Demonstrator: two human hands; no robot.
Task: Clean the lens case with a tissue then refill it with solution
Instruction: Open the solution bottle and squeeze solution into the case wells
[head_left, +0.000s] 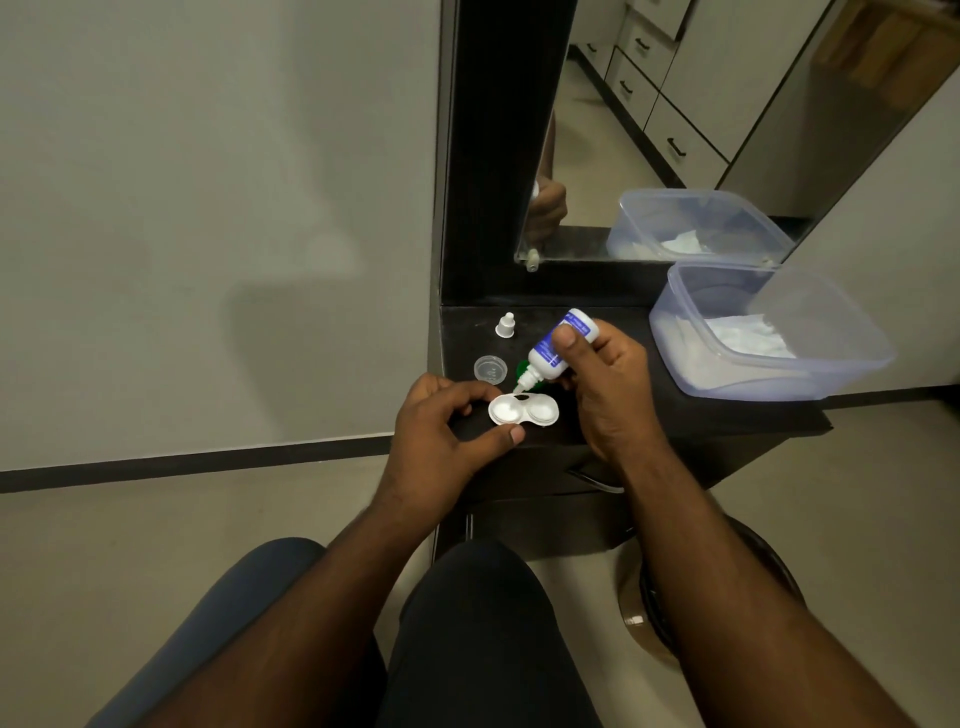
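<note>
Bottom of frame: person's legs in dark trousers, both bare forearms reaching up toward centre. Round brown stool (717, 597) at lower right on the floor, partly under the right forearm.

Centre: left hand (441, 431) pinches the left end of the white lens case (523, 410) between thumb and curled index finger; thumb tip touches the case's near edge. Case lies flat on the dark bench (701, 415), both wells open and facing up. Small dark mark at the far rim between the wells, cannot tell what it is.

Right hand (605, 374) clamped round the solution bottle (556, 348), thumb pressed on the blue-and-white label. Bottle tilted, nozzle pointing down-left, tip just above the left well's far rim. Whether liquid is coming out, cannot tell. Hands are close together, not touching each other.

Green lid (522, 370) partly hidden behind the bottle nozzle, just above the case. Clear lid (490, 369) left of it on the bench. White bottle cap (505, 326) stands upright further up, centre.

Right of centre: clear plastic tub (769, 332) on the bench with white tissues (748, 338) inside, apart from the hands.

Upper centre-right: mirror (675, 104) in a dark frame, showing the tub and a hand in reflection, plus drawers. Plain grey wall (208, 208) fills the left.
</note>
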